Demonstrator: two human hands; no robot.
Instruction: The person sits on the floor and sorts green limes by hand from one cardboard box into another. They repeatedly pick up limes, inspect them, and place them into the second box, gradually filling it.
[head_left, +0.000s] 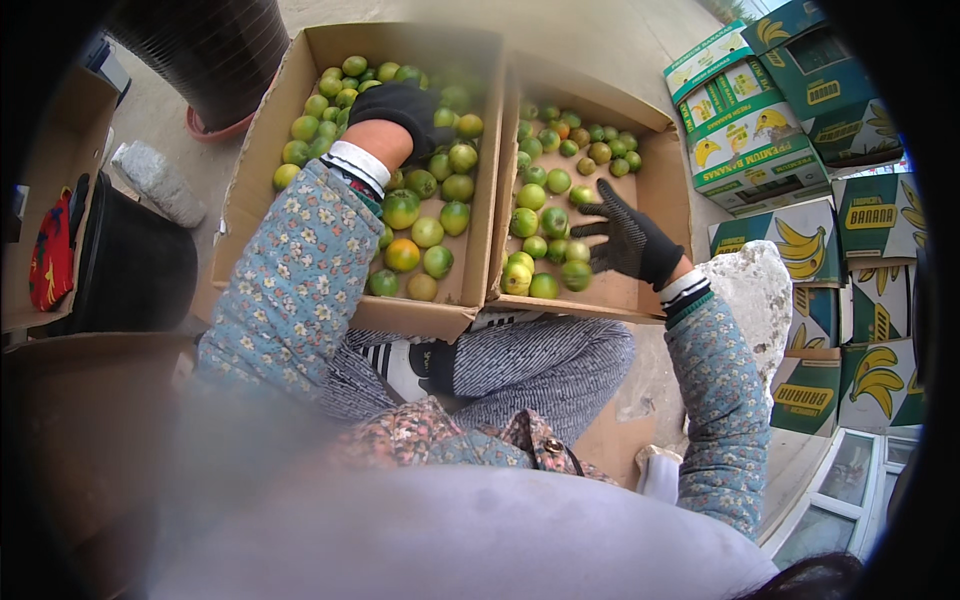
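Two cardboard boxes stand side by side before me, both holding green tomatoes, some turning orange. My left hand, in a black glove (401, 120), reaches palm down over the tomatoes (401, 208) in the left box (491, 172); its fingers are partly hidden and blurred, so I cannot tell whether it grips one. My right hand (626, 232), gloved in black with a gripping texture, is spread above the right box (664, 202), with its fingers apart. A slightly blurred green tomato (577, 275) lies just beyond its fingertips, apart from the palm. Smaller tomatoes (600, 153) lie towards that box's far side.
Stacked banana cartons (806, 247) stand at the right beside a rough white block (750, 300). At the left are a black tub (139, 262), a pale stone block (157, 184) and a cardboard box (86, 157) with a red cloth item. A large dark pot (217, 60) stands beyond.
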